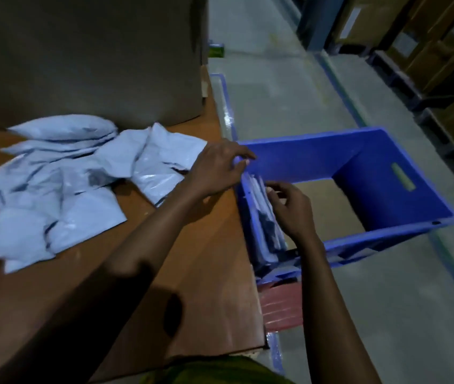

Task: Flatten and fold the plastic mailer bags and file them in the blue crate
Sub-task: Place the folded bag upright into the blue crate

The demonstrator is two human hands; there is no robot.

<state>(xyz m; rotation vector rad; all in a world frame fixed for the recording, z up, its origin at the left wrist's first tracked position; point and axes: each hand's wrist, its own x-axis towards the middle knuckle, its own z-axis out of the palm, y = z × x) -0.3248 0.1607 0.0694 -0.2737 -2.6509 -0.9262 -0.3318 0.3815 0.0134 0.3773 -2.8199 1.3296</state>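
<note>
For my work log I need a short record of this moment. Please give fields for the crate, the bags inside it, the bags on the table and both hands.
blue crate: beside the right edge of the table, mostly unfilled
filed bags: standing on edge along the crate wall nearest the table
loose bags: crumpled pile on the table
left hand: at the crate's far left corner; grip unclear
right hand: inside the crate, fingers curled on the filed bags' tops
</note>
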